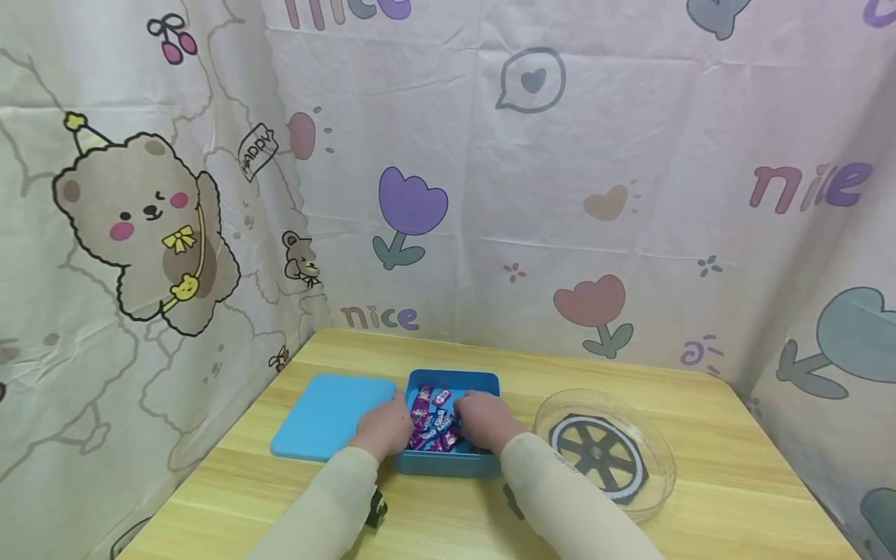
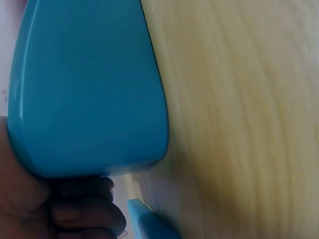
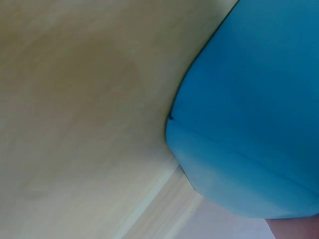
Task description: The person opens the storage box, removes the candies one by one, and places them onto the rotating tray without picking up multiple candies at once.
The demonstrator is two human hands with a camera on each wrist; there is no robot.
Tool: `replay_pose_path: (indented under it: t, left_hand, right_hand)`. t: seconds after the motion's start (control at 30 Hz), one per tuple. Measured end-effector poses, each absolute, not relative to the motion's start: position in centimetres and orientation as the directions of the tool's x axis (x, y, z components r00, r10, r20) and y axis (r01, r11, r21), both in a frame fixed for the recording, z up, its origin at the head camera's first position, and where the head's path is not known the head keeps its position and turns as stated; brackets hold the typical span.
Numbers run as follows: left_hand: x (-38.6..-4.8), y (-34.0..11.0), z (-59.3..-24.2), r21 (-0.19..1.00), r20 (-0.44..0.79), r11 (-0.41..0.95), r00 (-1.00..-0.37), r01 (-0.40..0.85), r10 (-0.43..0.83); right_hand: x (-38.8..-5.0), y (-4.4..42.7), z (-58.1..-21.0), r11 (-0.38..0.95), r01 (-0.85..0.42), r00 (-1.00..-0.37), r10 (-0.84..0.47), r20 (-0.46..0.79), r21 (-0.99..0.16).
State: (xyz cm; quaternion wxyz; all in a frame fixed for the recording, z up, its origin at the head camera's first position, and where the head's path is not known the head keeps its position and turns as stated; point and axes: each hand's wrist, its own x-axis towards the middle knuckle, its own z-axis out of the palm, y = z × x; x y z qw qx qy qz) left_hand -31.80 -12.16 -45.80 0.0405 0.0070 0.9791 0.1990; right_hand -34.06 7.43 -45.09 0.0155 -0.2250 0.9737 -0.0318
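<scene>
Head view: we have the blue box (image 1: 448,465) mid-table, wrapped candies (image 1: 435,424) inside. Our left hand (image 1: 386,428) grips its left wall, fingers curled in the left wrist view. Our right hand (image 1: 486,420) reaches over the right rim, fingers bent down by the candies; we can't tell if it pinches one. Light-blue lid (image 1: 329,416) lies left, clear round tray (image 1: 661,490) right.

Your left grip (image 1: 385,428) holds the blue box (image 1: 448,465); your right grip (image 1: 486,420) is inside at the wrapped sweets (image 1: 435,421). A blue panel (image 1: 332,416) lies left, a clear container (image 1: 656,439) right.
</scene>
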Motion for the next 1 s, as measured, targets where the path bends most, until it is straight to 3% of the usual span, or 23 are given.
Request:
replay_pose_path:
  t: [0.17, 0.47, 1.0]
  left_hand:
    - [-31.8, -12.1, -46.0, 0.395, -0.075, 0.919, -0.997, -0.003, 0.030]
    - [-31.9, -11.9, -45.8, 0.403, -0.088, 0.915, -0.996, -0.007, 0.031]
    - [-31.5, -12.2, -45.6, 0.403, -0.092, 0.915, -0.995, -0.002, 0.038]
  right_hand:
    - [-34.2, 7.8, -45.2, 0.894, -0.445, -0.896, -0.445, 0.014, -0.056]
    - [-34.1, 9.1, -44.1, 0.872, -0.487, -0.863, -0.472, 0.182, -0.051]
    - [-33.2, 12.7, -42.4, 0.878, -0.440, -0.893, -0.408, 0.189, -0.187]
